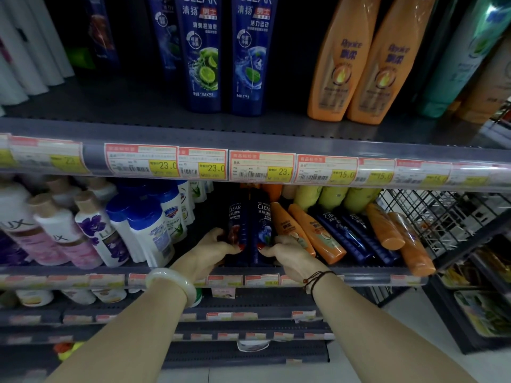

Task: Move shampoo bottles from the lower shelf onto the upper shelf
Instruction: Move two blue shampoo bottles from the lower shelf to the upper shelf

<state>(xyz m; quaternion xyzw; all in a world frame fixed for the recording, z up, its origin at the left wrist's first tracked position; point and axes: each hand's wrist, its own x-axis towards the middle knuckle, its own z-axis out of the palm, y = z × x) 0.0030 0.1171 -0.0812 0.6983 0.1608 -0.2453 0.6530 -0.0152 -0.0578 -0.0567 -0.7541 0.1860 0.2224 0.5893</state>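
On the grey metal lower shelf (367,275), my head view shows the left hand (218,246) curled round a dark blue plastic shampoo bottle with a reddish picture (238,217). The right hand (284,252) is curled round a matching dark blue plastic bottle with a blue picture (263,217). Both bottles stand upright and touching, long axes vertical, one per hand. The grey metal upper shelf (124,106) lies straight above and farther back, behind the clear price-tag rail (91,158). I judge both bottles must clear that rail on the lift.
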